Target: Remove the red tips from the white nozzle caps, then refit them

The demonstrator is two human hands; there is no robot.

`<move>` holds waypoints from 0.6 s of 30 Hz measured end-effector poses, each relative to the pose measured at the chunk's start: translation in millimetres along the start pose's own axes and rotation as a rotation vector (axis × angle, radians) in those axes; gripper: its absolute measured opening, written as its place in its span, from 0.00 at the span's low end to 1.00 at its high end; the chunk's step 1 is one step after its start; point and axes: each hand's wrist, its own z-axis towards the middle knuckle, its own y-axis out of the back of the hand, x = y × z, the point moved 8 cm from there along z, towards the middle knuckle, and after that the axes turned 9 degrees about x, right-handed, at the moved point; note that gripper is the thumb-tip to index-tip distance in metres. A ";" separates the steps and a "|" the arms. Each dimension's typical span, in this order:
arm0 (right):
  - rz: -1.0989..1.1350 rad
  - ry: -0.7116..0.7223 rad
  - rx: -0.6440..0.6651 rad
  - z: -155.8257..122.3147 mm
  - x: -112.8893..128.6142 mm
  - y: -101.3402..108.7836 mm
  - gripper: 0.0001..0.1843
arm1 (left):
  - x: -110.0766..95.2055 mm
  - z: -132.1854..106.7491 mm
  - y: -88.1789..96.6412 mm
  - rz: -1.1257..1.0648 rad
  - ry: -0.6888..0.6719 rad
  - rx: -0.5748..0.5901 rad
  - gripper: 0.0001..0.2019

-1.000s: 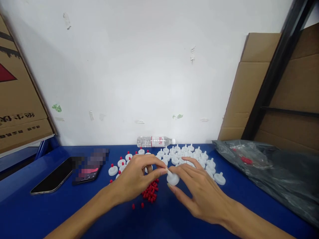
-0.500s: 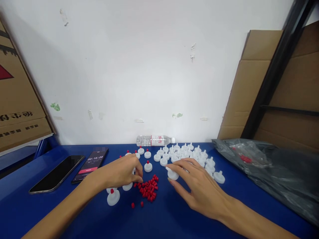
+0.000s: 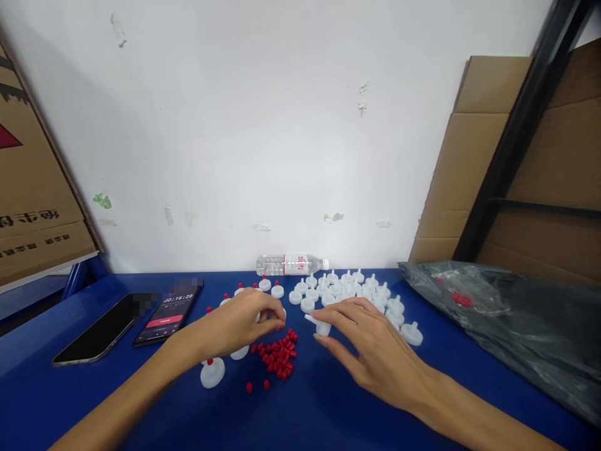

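My right hand (image 3: 364,338) grips a white spout cap (image 3: 322,327) between thumb and fingers, its narrow tip tilted toward the left. My left hand (image 3: 248,319) is closed in a pinch on a small red cap (image 3: 280,328), mostly hidden by the fingertips. Just below it lies a heap of small red caps (image 3: 278,358), with a couple of loose ones in front. White spout caps with red tips (image 3: 213,372) stand around and behind my left hand, some hidden by it. Beyond my right hand stands a group of plain white spout caps (image 3: 347,288).
A clear plastic bottle (image 3: 293,265) lies along the wall at the back. Two phones sit at the left, a dark one (image 3: 98,332) and one showing a timer (image 3: 171,310). A grey plastic bag (image 3: 516,338) covers the right side of the blue table (image 3: 328,413).
My left hand has lifted from the red heap and moved right and up, with a red cap pinched in it. The spout cap in my right hand has tilted further left.
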 end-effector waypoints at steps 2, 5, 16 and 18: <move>-0.003 0.005 0.000 -0.4 -0.3 -0.9 0.17 | -9.2 1.6 4.6 -0.121 -0.031 -0.069 0.11; 0.000 0.003 -0.030 -0.9 -2.0 0.0 0.19 | -14.7 3.0 6.7 -0.307 -0.034 -0.166 0.10; 0.084 0.040 -0.078 -2.8 0.2 4.3 0.16 | -16.5 3.7 2.1 -0.427 -0.074 -0.208 0.08; 0.106 0.063 -0.071 -3.2 1.8 4.3 0.17 | -15.5 4.3 -0.2 -0.408 -0.064 -0.194 0.09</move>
